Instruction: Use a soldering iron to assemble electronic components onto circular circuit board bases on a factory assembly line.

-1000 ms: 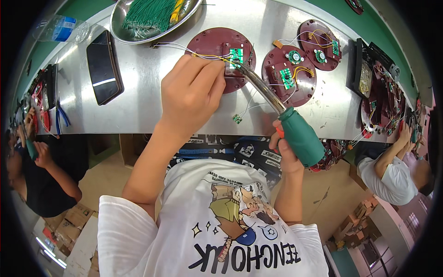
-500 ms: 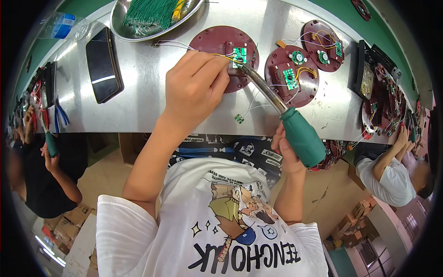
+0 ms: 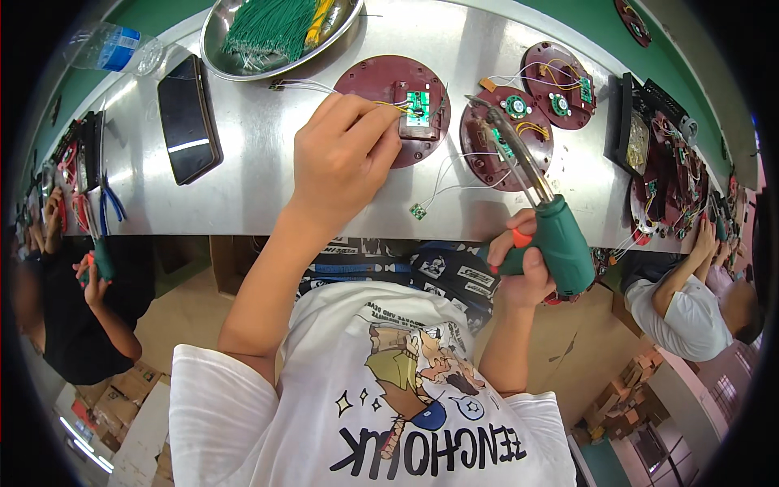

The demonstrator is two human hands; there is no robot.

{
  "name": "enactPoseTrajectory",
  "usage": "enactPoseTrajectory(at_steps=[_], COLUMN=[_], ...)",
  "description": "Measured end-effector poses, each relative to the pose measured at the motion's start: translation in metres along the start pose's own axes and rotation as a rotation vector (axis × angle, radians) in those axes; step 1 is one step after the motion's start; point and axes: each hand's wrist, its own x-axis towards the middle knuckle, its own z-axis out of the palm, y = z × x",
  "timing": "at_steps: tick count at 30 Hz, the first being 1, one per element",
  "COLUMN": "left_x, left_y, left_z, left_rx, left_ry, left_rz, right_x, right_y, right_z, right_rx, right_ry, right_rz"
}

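Note:
My right hand [image 3: 523, 264] is wrapped round the green handle of a soldering gun [image 3: 565, 247], which has an orange trigger. Its metal tip slants up and left, above a second round maroon disc [image 3: 479, 166], apart from the board I touch. With fingers pinched, my left hand [image 3: 341, 158] holds a thin yellow wire [image 3: 391, 104] by the edge of a green circuit board [image 3: 418, 109]. That board sits on a maroon disc [image 3: 369, 77] in front of me. White wires run out to its left, partly behind my hand.
A steel bowl [image 3: 208, 61] of green and yellow wires stands at the back. Left are a phone [image 3: 187, 122], a plastic bottle [image 3: 122, 49] and pliers [image 3: 111, 201]. A third disc [image 3: 540, 61] and a loose small board [image 3: 418, 212] lie rightward. Co-workers sit on both sides.
The soldering gun has moved right, and its tip has come away from the circuit board. My left hand stays at the yellow wire.

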Motion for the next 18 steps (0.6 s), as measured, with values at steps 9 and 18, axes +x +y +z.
enactPoseTrajectory(at_steps=[9, 18], left_x=[0.041, 0.199], left_y=[-0.007, -0.078], left_z=[-0.018, 0.063], left_rx=[0.049, 0.383], left_ry=[-0.368, -0.099], left_rz=[0.128, -0.076], right_x=[0.024, 0.03], right_y=[-0.002, 0.001], right_z=[-0.048, -0.056], right_rx=[0.163, 0.303], right_ry=[0.154, 0.359], right_rz=[-0.177, -0.146])
